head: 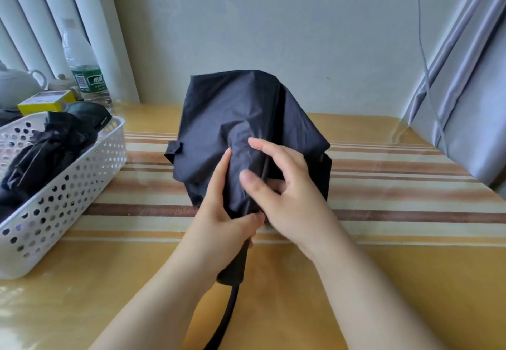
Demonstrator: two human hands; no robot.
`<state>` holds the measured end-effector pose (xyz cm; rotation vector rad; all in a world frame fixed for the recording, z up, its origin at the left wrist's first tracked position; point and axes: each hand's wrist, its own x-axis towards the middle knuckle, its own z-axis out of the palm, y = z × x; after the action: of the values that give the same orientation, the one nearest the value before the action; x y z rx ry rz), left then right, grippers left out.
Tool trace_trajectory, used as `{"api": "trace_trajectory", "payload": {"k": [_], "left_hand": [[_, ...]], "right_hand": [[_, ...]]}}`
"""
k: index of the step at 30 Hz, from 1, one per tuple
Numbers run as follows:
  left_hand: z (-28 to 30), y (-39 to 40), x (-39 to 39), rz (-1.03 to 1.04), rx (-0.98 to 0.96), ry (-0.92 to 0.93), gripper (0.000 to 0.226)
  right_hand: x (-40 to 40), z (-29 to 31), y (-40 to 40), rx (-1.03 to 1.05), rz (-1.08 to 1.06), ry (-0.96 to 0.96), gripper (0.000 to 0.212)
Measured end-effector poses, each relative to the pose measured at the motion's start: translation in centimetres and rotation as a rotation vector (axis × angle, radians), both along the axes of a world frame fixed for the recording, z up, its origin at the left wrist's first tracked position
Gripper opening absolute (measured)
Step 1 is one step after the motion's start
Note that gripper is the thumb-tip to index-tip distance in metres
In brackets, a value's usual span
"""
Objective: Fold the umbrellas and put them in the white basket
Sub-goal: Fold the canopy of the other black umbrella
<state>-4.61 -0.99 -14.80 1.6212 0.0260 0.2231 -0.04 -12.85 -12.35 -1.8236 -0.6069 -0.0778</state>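
Black umbrella [246, 119] standing at bench [383, 267] centre, canopy loose & part-collapsed, strap hanging below. Left hand [221, 212] gripping shaft w/ fingers wrapped round it. Right hand [284, 188] pinching canopy fabric, fingers curled. White basket [68, 185] sitting at left, holding folded black umbrellas [46, 152]. Water bottle [85, 67] & yellow box [46, 101] standing behind basket.

Two bare forearms, no sleeves visible; left hand [219, 212], right hand [287, 193] without rings, gloves, watch

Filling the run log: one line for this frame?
step: folding | left hand: grips umbrella | right hand: gathers canopy | white basket: holds folded umbrellas
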Motion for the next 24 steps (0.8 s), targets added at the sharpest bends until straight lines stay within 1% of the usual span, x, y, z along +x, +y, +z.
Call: {"api": "trace_trajectory", "payload": {"k": [1, 3, 6, 8, 9, 11, 12, 14, 15, 16, 17, 18, 19, 20, 22, 23, 24], "left_hand": [[0.2, 0.2, 0.0, -0.012, -0.073, 0.015, 0.099], [0.7, 0.3, -0.2, -0.036, -0.194, 0.011, 0.094], [1.3, 0.1, -0.4, -0.077, -0.361, -0.036, 0.078], [1.3, 0.2, -0.2, -0.087, -0.414, -0.047, 0.069], [1.3, 0.3, -0.2, -0.089, -0.428, -0.045, 0.068], [1.2, 0.5, -0.1, -0.092, -0.456, -0.033, 0.068], [1.1, 0.6, -0.1, -0.091, -0.469, -0.023, 0.069], [1.0, 0.7, 0.1, -0.094, -0.473, -0.011, 0.074], [0.9, 0.8, 0.1, -0.104, -0.465, -0.012, 0.076], [0.9, 0.9, 0.2, -0.114, -0.463, -0.012, 0.074], [0.9, 1.0, 0.3, -0.116, -0.471, -0.008, 0.069], [0.9, 1.1, 0.3, -0.108, -0.484, -0.004, 0.067], [1.0, 1.2, 0.4, -0.093, -0.49, -0.003, 0.069], [1.0, 1.4, 0.5, -0.072, -0.491, -0.008, 0.075], [1.1, 1.6, 0.6, -0.027, -0.507, -0.021, 0.079], [1.1, 1.7, 0.6, -0.017, -0.514, -0.02, 0.081], [1.1, 1.7, 0.7, -0.012, -0.517, -0.013, 0.084]], "right_hand": [[0.3, 0.1, -0.4, 0.02, 0.004, 0.009, 0.042], [1.1, 0.1, -1.1, 0.016, -0.079, -0.033, 0.042], [1.8, -0.6, -1.7, -0.103, -0.274, -0.148, 0.054], [1.8, -1.0, -1.8, -0.109, -0.419, -0.192, 0.063], [1.8, -0.9, -1.9, -0.074, -0.5, -0.175, 0.066], [2.0, -0.3, -2.5, 0.006, -0.602, -0.049, 0.067], [2.1, 0.0, -2.8, 0.029, -0.596, 0.026, 0.062], [2.2, 0.1, -2.9, 0.055, -0.48, 0.121, 0.037], [2.3, -0.2, -2.6, 0.046, -0.414, 0.137, 0.032], [2.3, -0.5, -2.4, 0.022, -0.371, 0.134, 0.032], [2.5, -0.7, -2.3, -0.003, -0.355, 0.119, 0.031], [2.6, -0.6, -2.4, 0.018, -0.344, 0.102, 0.029], [2.9, -0.4, -2.8, 0.12, -0.321, 0.102, 0.026], [3.3, -0.1, -3.3, 0.288, -0.271, 0.145, 0.02], [3.8, 0.6, -4.2, 0.638, -0.152, 0.294, 0.013], [3.9, 0.6, -4.3, 0.71, -0.141, 0.354, 0.014], [4.0, 0.3, -4.3, 0.718, -0.162, 0.396, 0.015]]}}
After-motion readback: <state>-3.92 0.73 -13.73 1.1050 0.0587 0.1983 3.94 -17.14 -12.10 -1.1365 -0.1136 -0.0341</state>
